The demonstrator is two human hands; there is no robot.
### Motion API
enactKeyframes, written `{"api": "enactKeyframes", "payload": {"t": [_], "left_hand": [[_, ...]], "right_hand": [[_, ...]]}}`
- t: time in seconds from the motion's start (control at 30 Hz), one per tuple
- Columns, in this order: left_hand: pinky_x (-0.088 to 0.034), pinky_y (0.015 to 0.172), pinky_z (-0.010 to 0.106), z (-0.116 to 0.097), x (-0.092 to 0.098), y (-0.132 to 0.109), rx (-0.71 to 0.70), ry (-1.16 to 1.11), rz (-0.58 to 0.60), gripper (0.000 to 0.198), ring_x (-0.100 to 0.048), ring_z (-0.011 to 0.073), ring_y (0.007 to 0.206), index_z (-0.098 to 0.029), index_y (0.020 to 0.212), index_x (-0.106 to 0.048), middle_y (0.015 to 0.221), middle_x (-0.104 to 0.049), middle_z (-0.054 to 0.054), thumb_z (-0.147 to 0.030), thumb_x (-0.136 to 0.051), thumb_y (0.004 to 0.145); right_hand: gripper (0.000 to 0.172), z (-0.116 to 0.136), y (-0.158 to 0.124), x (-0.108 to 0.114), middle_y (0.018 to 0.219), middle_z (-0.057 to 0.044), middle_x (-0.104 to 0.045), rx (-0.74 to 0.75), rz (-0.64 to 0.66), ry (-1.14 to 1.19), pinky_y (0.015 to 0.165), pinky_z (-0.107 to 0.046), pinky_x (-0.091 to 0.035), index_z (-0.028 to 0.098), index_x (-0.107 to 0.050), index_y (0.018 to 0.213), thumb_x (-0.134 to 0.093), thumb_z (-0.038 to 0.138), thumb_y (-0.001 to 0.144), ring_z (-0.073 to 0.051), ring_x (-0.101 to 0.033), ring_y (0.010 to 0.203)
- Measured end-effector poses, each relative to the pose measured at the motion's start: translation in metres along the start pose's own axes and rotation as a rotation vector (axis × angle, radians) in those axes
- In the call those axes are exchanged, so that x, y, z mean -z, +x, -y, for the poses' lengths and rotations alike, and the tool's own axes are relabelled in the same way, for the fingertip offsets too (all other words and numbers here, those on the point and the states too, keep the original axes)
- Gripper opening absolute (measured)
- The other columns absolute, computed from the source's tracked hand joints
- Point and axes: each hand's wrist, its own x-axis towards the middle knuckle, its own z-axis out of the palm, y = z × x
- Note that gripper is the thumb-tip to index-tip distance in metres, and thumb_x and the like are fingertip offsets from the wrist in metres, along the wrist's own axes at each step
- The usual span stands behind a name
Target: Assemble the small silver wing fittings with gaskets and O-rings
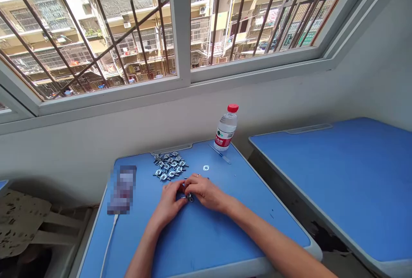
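Left hand [167,204] and right hand [205,192] sit close, pinching a small wing bolt [189,198] just over the worktop [231,235]. More wing bolts [169,165] lie piled just ahead.

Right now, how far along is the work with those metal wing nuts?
In hand: the left hand and right hand meet over one small silver wing-nut piece. Left: a heap of silver metal wing nuts on the blue desk. Done: nothing clearly finished shows; one flat pale washer lies apart.
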Motion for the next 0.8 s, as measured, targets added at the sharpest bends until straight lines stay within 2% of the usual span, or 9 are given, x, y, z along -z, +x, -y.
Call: {"api": "enactKeyframes", "payload": {"t": [0.13, 0.23, 0.37, 0.53, 0.8], "left_hand": [[-0.042, 0.091, 0.038, 0.001, 0.001, 0.001, 0.015, -0.008, 0.005, 0.048, -0.060, 0.0284, 0.099, -0.025, 0.119, -0.066, 0.107, -0.071, 0.006, -0.019, -0.065, 0.071], [-0.041, 0.093, 0.039, 0.003, 0.001, 0.001, 0.022, -0.012, 0.016, 0.050, -0.060, 0.0277, 0.098, -0.025, 0.122, -0.064, 0.101, -0.071, 0.005, -0.019, -0.065, 0.072], [-0.039, 0.096, 0.039, 0.004, 0.001, 0.000, 0.023, -0.035, 0.022, 0.051, -0.060, 0.0275, 0.100, -0.026, 0.123, -0.063, 0.099, -0.071, 0.004, -0.018, -0.066, 0.074], [-0.039, 0.097, 0.040, 0.007, 0.001, 0.000, 0.028, -0.025, 0.029, 0.050, -0.059, 0.0271, 0.102, -0.025, 0.125, -0.062, 0.102, -0.070, 0.005, -0.018, -0.065, 0.075], [-0.039, 0.098, 0.041, 0.009, 0.003, 0.000, 0.033, -0.019, 0.047, 0.053, -0.058, 0.0278, 0.104, -0.026, 0.126, -0.062, 0.102, -0.069, 0.004, -0.014, -0.063, 0.074]], "right_hand": [[0.029, 0.008, 0.001, 0.002, 0.104, -0.008, -0.066, 0.000, -0.064, 0.005, 0.084, -0.033, -0.048, 0.020, -0.067, 0.095, -0.045, 0.002, 0.089, -0.019, -0.059, 0.096], [0.026, 0.012, 0.000, 0.009, 0.098, -0.008, -0.065, -0.076, -0.107, -0.017, 0.078, -0.031, -0.049, 0.019, -0.065, 0.094, -0.047, 0.003, 0.087, -0.019, -0.060, 0.089], [0.020, 0.015, -0.004, 0.011, 0.082, -0.004, -0.064, -0.159, -0.035, -0.122, 0.067, -0.028, -0.045, 0.020, -0.064, 0.084, -0.054, 0.004, 0.081, -0.018, -0.058, 0.074], [0.014, 0.016, -0.004, 0.011, 0.081, -0.005, -0.064, -0.176, 0.014, -0.152, 0.067, -0.028, -0.044, 0.020, -0.064, 0.082, -0.057, 0.008, 0.082, -0.018, -0.058, 0.074], [0.016, -0.010, -0.012, 0.057, 0.084, -0.006, -0.065, -0.397, -0.242, -0.158, 0.063, -0.028, -0.043, 0.018, -0.063, 0.084, -0.049, 0.015, 0.091, -0.016, -0.057, 0.069]]}}
